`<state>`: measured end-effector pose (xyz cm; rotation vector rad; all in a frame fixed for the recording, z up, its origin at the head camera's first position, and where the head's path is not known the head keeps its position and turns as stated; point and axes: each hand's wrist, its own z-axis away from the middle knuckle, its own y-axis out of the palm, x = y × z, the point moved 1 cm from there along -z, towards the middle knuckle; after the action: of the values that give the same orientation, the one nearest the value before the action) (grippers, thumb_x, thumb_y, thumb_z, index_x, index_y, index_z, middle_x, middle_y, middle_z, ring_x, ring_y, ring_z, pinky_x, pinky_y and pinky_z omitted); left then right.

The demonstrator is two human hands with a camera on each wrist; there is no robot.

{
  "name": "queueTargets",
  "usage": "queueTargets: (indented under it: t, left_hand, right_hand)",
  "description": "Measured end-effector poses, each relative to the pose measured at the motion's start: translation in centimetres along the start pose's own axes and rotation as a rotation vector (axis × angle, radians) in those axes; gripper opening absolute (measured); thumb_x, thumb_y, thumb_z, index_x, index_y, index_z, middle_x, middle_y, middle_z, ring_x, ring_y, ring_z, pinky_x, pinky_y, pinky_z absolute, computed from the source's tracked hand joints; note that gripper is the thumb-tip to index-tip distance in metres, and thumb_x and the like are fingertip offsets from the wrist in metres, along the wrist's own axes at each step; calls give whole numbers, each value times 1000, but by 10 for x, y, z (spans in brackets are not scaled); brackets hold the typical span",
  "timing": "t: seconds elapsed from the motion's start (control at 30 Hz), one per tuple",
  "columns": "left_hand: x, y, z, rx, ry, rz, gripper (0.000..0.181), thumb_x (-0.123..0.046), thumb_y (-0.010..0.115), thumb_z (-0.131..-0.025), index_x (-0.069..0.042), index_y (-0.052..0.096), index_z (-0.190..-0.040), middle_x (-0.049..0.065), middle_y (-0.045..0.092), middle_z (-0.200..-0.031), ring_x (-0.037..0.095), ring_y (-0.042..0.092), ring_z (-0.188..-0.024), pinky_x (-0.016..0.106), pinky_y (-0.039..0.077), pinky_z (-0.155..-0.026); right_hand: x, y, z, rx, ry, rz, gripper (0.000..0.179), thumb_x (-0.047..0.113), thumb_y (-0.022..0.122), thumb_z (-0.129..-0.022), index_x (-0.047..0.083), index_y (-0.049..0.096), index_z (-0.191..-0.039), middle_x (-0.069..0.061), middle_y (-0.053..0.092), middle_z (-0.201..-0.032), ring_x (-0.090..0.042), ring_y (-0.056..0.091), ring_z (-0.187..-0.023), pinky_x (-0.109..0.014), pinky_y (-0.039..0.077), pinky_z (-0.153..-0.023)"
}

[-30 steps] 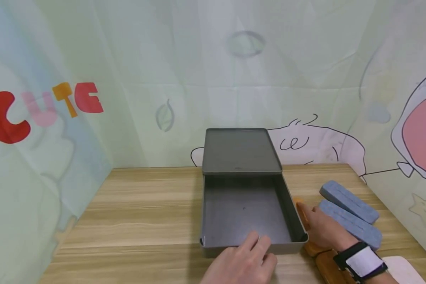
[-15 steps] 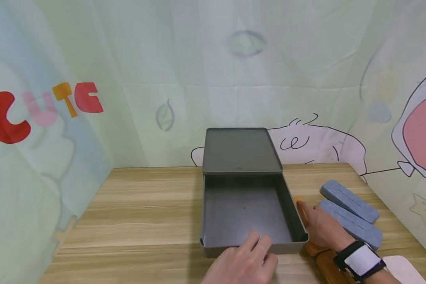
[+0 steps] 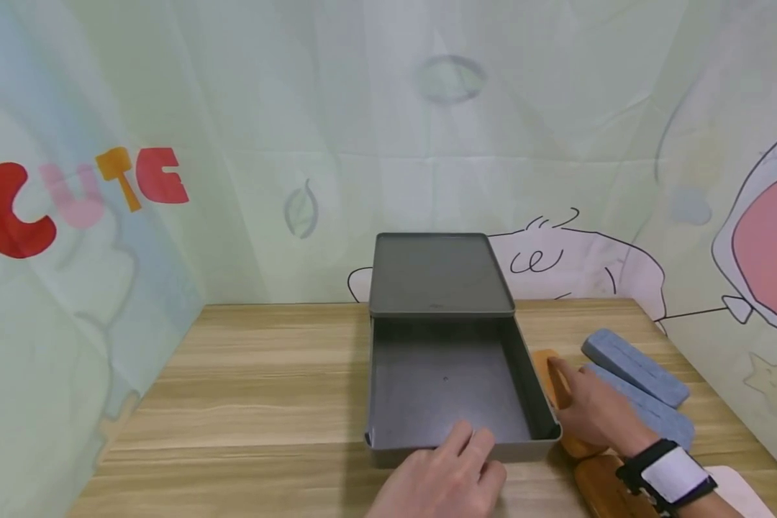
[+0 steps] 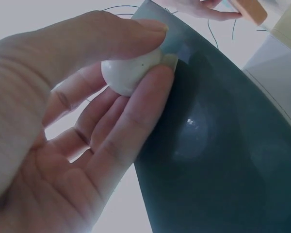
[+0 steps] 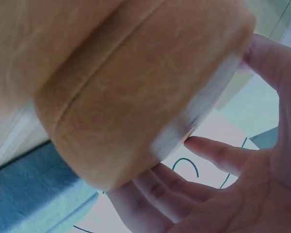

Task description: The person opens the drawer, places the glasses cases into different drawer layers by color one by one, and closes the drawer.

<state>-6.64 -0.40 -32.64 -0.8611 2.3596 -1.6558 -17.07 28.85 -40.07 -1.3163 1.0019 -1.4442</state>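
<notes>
My left hand (image 3: pixel 443 475) is at the front of a pulled-out grey drawer (image 3: pixel 462 453). In the left wrist view its thumb and index finger pinch the drawer's round white knob (image 4: pixel 128 73). Beside the drawer's right wall, my right hand (image 3: pixel 592 410) holds a tan, leather-like glasses case (image 3: pixel 550 378). The right wrist view shows that case (image 5: pixel 150 97) close up with a seam along it, thumb and fingers at its edges. Part of the case is hidden under the hand in the head view. A browner case (image 3: pixel 605 485) lies nearer, below my right wrist.
Two blue cases (image 3: pixel 634 367) lie side by side right of my right hand. Part of a white flat thing (image 3: pixel 738 489) shows at the lower right. The grey cabinet top (image 3: pixel 440 273) stands behind the drawer, near the printed curtain (image 3: pixel 285 144). Wooden table (image 3: pixel 265 403) extends left.
My right hand has shifted slightly right, and more of the tan case shows beside the drawer. The left hand and the drawer have stayed put.
</notes>
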Motion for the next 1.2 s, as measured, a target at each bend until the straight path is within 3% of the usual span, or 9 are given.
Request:
queueTargets:
  t: [0.13, 0.53, 0.67, 0.8, 1.0, 1.2]
  left_hand:
    - [0, 1, 0, -17, 2, -18, 15, -32, 62, -98, -25, 64, -85, -7, 52, -97, 5, 36, -77, 8, 23, -47]
    - [2, 0, -1, 24, -2, 19, 20, -36, 57, -100, -23, 65, -87, -7, 53, -98, 6, 39, -79, 8, 27, -47]
    - [1, 0, -1, 7, 0, 11, 17, -33, 60, -99, -23, 64, -85, -7, 53, -97, 6, 38, -79, 8, 25, -46]
    - [1, 0, 0, -12, 1, -5, 15, -31, 62, -97, -23, 63, -84, -6, 52, -96, 7, 38, -78, 8, 25, -46]
    - [0, 1, 0, -55, 10, -49, 13, -28, 64, -94, -23, 63, -83, -6, 53, -96, 7, 38, -78, 8, 25, -46]
    - [-1, 0, -1, -41, 10, -25, 15, -31, 62, -97, -22, 63, -84, -6, 53, -96, 6, 37, -77, 8, 23, -46]
  right_hand:
    - [-1, -2, 3, -38, -27, 8, 87, 40, 82, -79, 3, 44, -149, -24, 62, -107, -24, 54, -78, -36, 44, -60]
    - [-2, -12, 8, -145, -61, -21, 79, 37, 80, -82, 3, 49, -146, -33, 64, -119, -32, 61, -88, -42, 49, -63]
    - [0, -16, 10, -180, -72, -51, 77, 34, 79, -82, 3, 49, -146, -19, 65, -97, -23, 51, -72, -34, 37, -53]
    - [0, -19, 13, -232, -116, -81, 75, 30, 79, -83, 2, 49, -146, -7, 56, -83, -17, 43, -63, -30, 29, -49]
    - [0, -25, 14, -258, -136, -80, 73, 30, 77, -85, 1, 49, -146, -13, 64, -97, -15, 44, -61, -29, 31, -49]
    - [-1, -30, 16, -289, -141, -64, 73, 31, 78, -84, 1, 51, -145, -23, 67, -108, -17, 49, -68, -30, 35, -53]
